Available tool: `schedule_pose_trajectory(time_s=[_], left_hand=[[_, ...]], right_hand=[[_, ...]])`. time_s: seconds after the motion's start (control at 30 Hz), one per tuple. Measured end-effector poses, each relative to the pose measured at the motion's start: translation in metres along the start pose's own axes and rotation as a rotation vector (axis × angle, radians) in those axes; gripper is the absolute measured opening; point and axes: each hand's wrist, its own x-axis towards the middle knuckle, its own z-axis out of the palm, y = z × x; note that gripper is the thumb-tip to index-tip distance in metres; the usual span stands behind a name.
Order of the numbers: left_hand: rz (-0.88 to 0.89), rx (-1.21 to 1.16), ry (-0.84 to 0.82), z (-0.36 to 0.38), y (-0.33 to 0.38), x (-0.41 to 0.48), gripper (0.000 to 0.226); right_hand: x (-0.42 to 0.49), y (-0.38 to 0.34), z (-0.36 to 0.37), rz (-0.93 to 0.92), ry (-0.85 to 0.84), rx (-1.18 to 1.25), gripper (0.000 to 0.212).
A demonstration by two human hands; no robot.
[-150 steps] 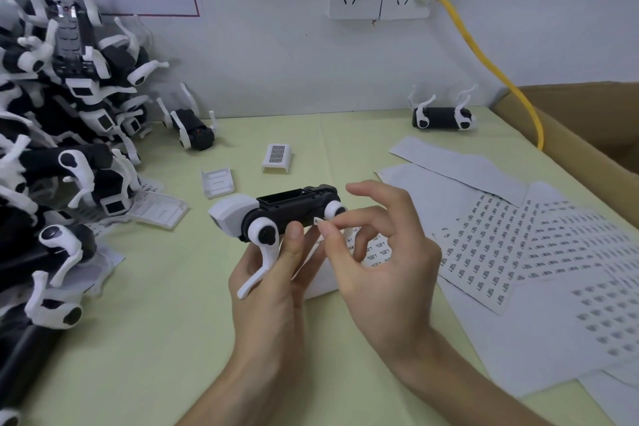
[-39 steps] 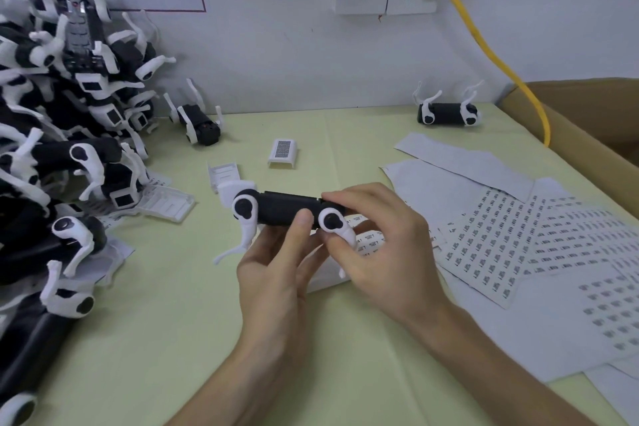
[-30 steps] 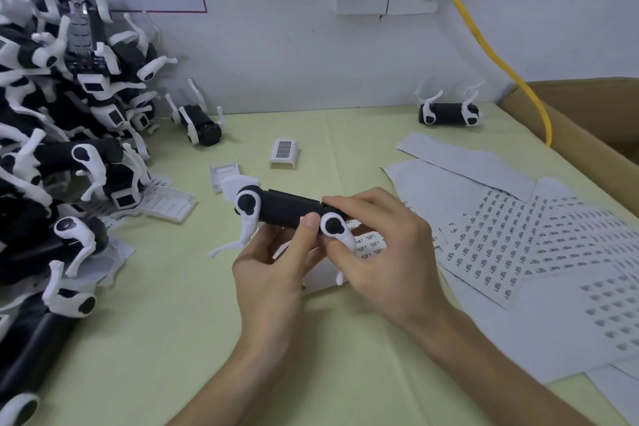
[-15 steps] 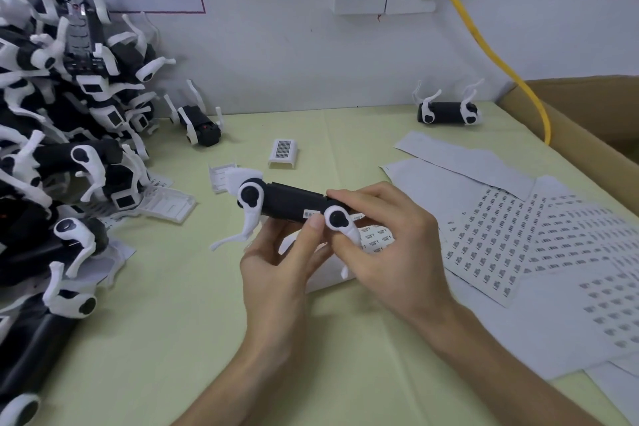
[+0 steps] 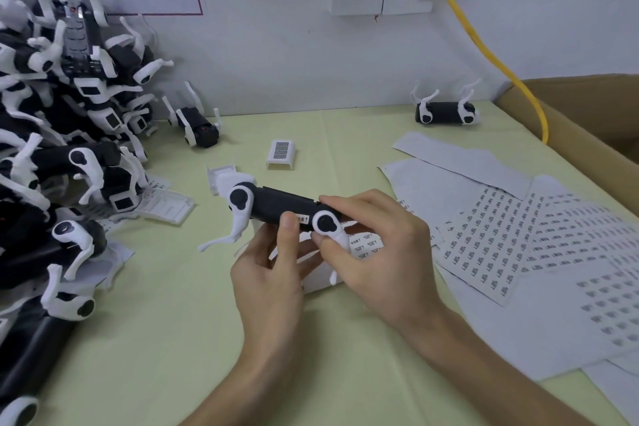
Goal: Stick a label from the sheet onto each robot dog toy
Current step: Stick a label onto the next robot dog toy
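While both hands [image 5: 273, 273] [image 5: 377, 252] grip it, robot dog toy [image 5: 276, 207] lies lengthwise left-right, white head left, label [image 5: 303, 219] facing camera.

You see a black-and-white plastic robot dog toy [image 5: 276, 209], white paper label sheets [image 5: 511, 245] printed with rows of small dark codes, a pale green worktop [image 5: 173, 322], a yellow cable [image 5: 498, 59].

A heap of toys [image 5: 62, 156] fills my desk's [image 5: 166, 339] left edge. Label sheets [image 5: 518, 245] spread along the right edge, a box [image 5: 587, 121] beyond them. One toy [image 5: 446, 112] lies at the back edge.
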Motion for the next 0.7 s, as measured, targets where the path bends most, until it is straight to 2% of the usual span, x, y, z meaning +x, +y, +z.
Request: schedule_pose_trajectory(time_s=[0.13,0.27,0.4,0.53,0.7], left_hand=[[-0.018,0.022,-0.071,0.0007,0.0059,0.0000,0.050],[0.062,-0.006,-0.065,0.0017,0.0101,0.0016,0.032],[0.063,-0.003,-0.039,0.0005,0.0089,0.0012,0.016],[0.062,0.006,0.004,0.0012,0.0087,-0.0006,0.012],[0.077,0.033,0.053,0.0007,0.0108,0.0027,0.021]], right_hand=[[0.0016,-0.0010,-0.0030,-0.001,0.047,0.007,0.034],[-0.0001,-0.0018,-0.0026,-0.037,0.061,0.002,0.037],[-0.0018,-0.0023,-0.0016,-0.057,0.077,-0.033,0.036],[-0.0045,-0.0036,0.0011,-0.066,0.075,-0.025,0.035],[-0.0059,-0.0050,0.0046,-0.035,0.037,0.022,0.034]])
